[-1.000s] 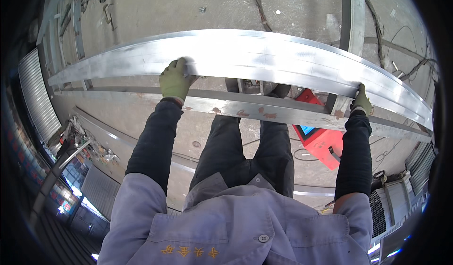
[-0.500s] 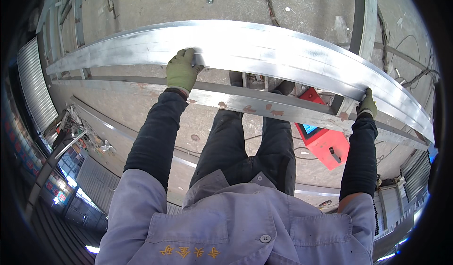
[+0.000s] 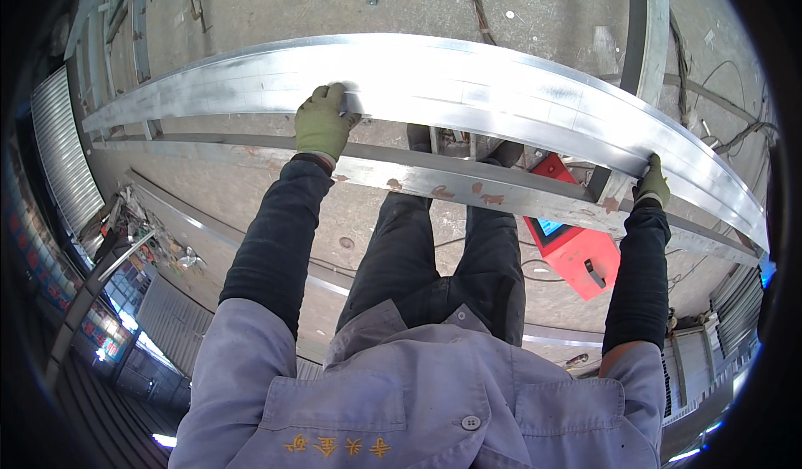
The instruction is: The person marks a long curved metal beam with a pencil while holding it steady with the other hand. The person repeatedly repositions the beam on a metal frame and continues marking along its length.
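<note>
A long, shiny metal profile spans the view from left to right and looks bowed through the lens. My left hand, in a green glove, is closed over its near edge left of the middle. Farther right, my right hand, gloved alike, grips the same edge; some of its fingers are hidden. Just nearer to me runs a narrower metal beam with patches of brown on its face. The profile appears to rest over a frame, though its underside is mostly hidden.
A red machine with a blue screen stands on the floor beneath the beam, near my right arm. A metal post extends away at the far right. Cables lie beside it. Scrap is heaped at the left.
</note>
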`<state>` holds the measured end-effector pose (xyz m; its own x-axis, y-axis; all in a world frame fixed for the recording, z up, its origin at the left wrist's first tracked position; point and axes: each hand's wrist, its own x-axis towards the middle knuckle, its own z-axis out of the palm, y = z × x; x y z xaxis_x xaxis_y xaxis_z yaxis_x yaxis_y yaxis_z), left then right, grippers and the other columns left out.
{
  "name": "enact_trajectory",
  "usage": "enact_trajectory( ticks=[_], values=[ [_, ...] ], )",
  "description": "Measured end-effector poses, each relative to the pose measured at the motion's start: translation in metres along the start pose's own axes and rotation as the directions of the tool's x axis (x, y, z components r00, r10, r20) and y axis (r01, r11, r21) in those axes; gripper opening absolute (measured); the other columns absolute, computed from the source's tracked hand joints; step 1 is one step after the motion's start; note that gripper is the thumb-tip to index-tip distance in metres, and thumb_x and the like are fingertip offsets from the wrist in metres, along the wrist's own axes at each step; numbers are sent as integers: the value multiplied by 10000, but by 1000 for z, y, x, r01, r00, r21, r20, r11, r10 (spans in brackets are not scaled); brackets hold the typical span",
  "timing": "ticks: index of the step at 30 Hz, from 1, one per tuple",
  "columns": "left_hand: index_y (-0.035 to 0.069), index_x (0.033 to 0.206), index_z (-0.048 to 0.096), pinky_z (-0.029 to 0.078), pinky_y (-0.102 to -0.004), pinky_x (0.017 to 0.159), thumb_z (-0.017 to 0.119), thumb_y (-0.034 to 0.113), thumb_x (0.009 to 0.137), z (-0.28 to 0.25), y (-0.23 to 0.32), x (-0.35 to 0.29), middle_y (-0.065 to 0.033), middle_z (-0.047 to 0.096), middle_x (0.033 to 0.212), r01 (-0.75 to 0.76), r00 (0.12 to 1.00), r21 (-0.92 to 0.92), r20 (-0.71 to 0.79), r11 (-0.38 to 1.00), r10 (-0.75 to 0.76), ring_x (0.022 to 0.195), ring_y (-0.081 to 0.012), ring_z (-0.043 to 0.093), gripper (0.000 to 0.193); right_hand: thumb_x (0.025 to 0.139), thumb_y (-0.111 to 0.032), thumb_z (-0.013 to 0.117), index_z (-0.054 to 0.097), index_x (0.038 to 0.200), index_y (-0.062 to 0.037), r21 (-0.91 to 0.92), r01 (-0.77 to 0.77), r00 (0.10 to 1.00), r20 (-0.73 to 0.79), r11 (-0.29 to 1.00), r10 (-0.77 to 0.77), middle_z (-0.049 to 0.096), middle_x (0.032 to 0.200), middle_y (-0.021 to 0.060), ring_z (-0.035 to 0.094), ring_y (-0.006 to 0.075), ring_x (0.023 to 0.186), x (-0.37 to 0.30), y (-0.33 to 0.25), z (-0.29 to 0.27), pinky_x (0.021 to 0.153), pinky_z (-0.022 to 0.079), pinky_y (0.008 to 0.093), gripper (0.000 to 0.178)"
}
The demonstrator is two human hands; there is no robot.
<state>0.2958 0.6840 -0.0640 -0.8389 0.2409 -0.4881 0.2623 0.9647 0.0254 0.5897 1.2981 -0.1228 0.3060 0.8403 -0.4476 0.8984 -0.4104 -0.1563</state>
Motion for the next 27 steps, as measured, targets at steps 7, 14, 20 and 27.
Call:
enact_trajectory(
  ticks=[7, 14, 20, 27],
  values=[
    [116, 1384, 698, 577, -455, 1019, 832, 201, 832, 48, -35, 8, -144, 717, 1359, -254, 947, -185, -249, 949, 204, 1205, -340, 704, 575, 1092, -595, 406, 428, 1666, -386, -822, 498, 789, 297, 277, -538, 656, 1470, 166, 704, 358, 1257, 100, 40, -9, 1072, 508, 580, 611],
    [131, 1444, 628, 557, -480, 1017, 836, 208, 848, 12, -50, -2, -179, 665, 1389, -43, 998, -22, -50, 999, 42, 1232, -403, 669, 636, 846, -647, 647, 734, 1205, 120, -152, 123, 991, -26, 981, -128, 711, 1243, 378, 682, 479, 1241, -79, -22, 1, 1086, 510, 479, 852],
    [134, 1440, 619, 554, -486, 1025, 834, 192, 851, 23, -42, 6, -190, 653, 1403, -34, 997, -67, -65, 997, 30, 1250, -422, 660, 630, 813, -576, 747, 637, 1341, 136, -50, 51, 995, -89, 997, -55, 689, 1349, 342, 672, 436, 1290, -63, -18, -4, 1115, 509, 433, 893],
    [123, 1436, 619, 553, -483, 1025, 843, 161, 848, 26, -41, 7, -171, 657, 1401, -42, 998, -77, -54, 996, 38, 1256, -411, 658, 631, 815, -550, 747, 609, 1342, 134, 58, 14, 995, -99, 998, -8, 689, 1346, 322, 672, 421, 1287, -65, -16, 0, 1111, 507, 432, 875]
  ],
)
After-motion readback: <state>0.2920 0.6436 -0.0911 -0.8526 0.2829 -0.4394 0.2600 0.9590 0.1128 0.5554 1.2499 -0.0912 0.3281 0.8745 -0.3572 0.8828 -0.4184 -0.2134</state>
